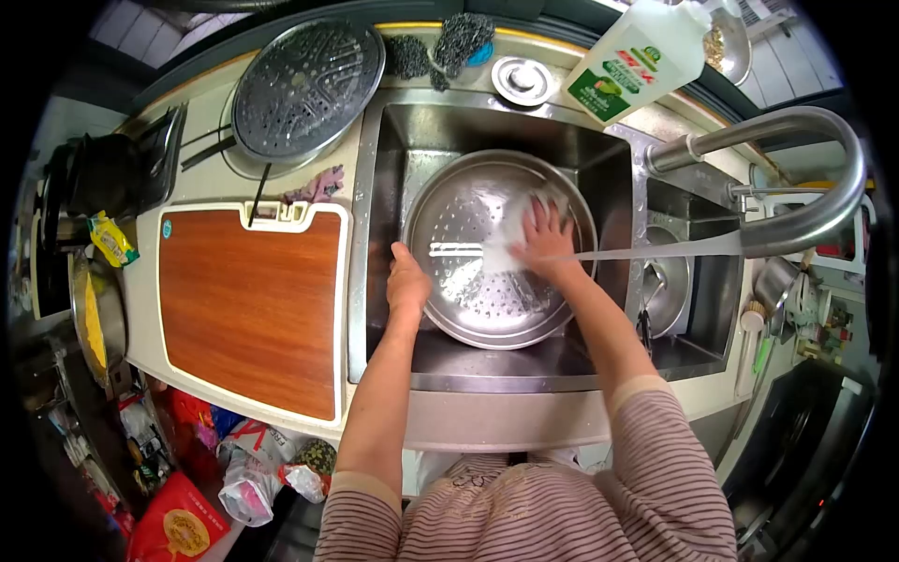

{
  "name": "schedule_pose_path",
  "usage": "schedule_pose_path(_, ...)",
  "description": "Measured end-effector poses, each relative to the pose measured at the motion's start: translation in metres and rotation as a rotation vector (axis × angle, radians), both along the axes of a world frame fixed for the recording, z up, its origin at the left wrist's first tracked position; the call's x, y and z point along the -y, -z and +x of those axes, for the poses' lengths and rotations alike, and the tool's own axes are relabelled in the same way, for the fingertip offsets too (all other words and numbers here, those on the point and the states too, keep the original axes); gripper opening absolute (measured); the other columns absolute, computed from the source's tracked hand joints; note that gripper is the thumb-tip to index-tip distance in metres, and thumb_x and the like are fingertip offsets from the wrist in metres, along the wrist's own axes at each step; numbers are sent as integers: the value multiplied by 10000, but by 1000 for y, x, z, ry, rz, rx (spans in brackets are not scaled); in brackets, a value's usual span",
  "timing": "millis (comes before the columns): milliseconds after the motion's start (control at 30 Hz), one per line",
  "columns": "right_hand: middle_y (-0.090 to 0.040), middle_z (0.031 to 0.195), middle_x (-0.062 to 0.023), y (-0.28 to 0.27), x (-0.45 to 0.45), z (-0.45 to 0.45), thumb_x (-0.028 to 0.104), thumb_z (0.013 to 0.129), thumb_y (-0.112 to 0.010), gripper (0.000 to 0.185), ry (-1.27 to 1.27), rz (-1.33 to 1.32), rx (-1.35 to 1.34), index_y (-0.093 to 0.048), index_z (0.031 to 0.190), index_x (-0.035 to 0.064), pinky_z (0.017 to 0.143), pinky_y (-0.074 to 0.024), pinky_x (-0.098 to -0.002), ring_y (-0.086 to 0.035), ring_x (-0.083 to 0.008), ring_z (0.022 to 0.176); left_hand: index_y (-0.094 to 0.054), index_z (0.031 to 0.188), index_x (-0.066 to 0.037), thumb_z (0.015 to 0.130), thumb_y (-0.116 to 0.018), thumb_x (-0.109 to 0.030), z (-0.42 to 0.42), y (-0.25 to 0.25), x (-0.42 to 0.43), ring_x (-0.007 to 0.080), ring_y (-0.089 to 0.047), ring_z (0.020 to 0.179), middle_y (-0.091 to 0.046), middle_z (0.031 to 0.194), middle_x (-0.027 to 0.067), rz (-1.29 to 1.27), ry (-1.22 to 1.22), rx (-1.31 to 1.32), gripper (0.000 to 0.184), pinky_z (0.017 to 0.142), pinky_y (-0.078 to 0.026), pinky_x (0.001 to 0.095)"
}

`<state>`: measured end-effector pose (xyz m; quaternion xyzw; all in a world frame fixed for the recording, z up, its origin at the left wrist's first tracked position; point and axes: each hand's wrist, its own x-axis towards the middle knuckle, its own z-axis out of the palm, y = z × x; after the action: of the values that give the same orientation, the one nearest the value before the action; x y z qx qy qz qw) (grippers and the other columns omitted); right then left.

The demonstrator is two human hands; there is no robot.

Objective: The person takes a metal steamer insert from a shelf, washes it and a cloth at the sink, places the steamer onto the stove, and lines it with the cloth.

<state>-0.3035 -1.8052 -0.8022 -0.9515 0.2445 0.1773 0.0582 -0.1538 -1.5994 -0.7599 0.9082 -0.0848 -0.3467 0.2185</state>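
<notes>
A round stainless steel steamer tray (pixel 459 201) with many small holes sits in the large sink basin (pixel 613 201). My left hand (pixel 408 284) grips its left rim, thumb upward, with the other fingers partly hidden. Inside the tray, my right hand (pixel 546 242) lies palm down on the metal, fingers spread. A stream of water (pixel 655 251) from the curved faucet (pixel 847 178) reaches that hand and splashes white around it, blurring what is under the palm.
Left of the sink lies a brown cutting board (pixel 253 300); behind it a dark perforated lid (pixel 309 89) rests on a pot. Steel wool scrubbers (pixel 464 45), a small lid (pixel 523 81) and a white bottle (pixel 641 61) line the back. The smaller basin holds a metal bowl (pixel 667 304).
</notes>
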Motion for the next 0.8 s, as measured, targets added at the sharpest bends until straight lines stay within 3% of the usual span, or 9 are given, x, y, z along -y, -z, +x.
schedule_pose_path(100,-124,1452,-204,-26,-30,-42,481,802,-465,759,-136,-10,-347,-251,1367,21,996,-112,-650,-44,-508,1299,-288,1132,-59,764,-486,6,0,2,-2,445,-512,1024,-482,1143,280,-1,6,5,423,873,-414,474)
schedule_pose_path(167,-158,1438,-212,18,-58,-70,462,783,-508,733,-397,40,-338,-284,1358,67,995,-138,-644,-57,-547,1276,-287,1133,-57,765,-488,0,0,5,-2,449,-513,1018,-485,1131,288,-5,8,5,423,871,-414,474)
schedule_pose_path(333,-223,1425,-153,-2,-82,10,289,757,-573,566,-516,237,277,-406,1287,182,954,-214,-666,-168,-454,1299,-289,1108,-49,770,-488,-17,0,10,-4,464,-514,1002,-488,1105,310,-19,23,32,394,864,-410,484)
schedule_pose_path(433,-364,1352,-141,15,-93,71,201,748,-581,452,-285,41,412,-495,1190,156,964,-308,-563,-308,-349,1275,-293,1076,-45,764,-485,-19,-1,14,-6,477,-514,981,-506,1071,313,-48,17,35,367,854,-405,495)
schedule_pose_path(500,-472,1223,-167,21,-83,87,154,754,-592,420,4,294,444,-510,1166,136,902,-388,-456,-435,-320,1152,-296,1071,-47,760,-479,-17,1,19,-10,484,-511,975,-514,1059,317,-63,56,50,362,867,-391,497)
schedule_pose_path(633,-574,1037,-201,42,-49,105,117,778,-580,368,925,1088,804,-524,1137,59,858,-428,-320,-558,-293,969,-272,1084,-27,742,-436,55,-4,-8,-10,414,-600,859,-537,1050,279,-86,-44,-185,388,580,-552,428)
schedule_pose_path(667,-554,1085,-196,50,-40,111,142,792,-567,356,939,1053,918,-525,1136,66,876,-417,-347,-532,-311,1004,-255,1089,-23,737,-437,80,-5,-4,-13,372,-624,810,-539,1049,253,-102,-56,-213,410,435,-556,358)
schedule_pose_path(733,-515,1180,-186,64,-31,126,193,819,-542,337,965,984,1143,-527,1135,79,912,-394,-400,-481,-347,1073,-224,1102,-42,708,-542,84,-3,10,-24,362,-633,745,-508,1084,248,-242,-59,-263,522,411,-558,395)
schedule_pose_path(800,-485,1213,-182,55,-43,133,209,806,-552,362,717,689,875,-526,1145,84,930,-376,-415,-425,-342,1136,-220,1087,-41,705,-557,93,-5,1,-21,357,-629,768,-494,1097,240,-259,-67,-284,527,428,-566,389)
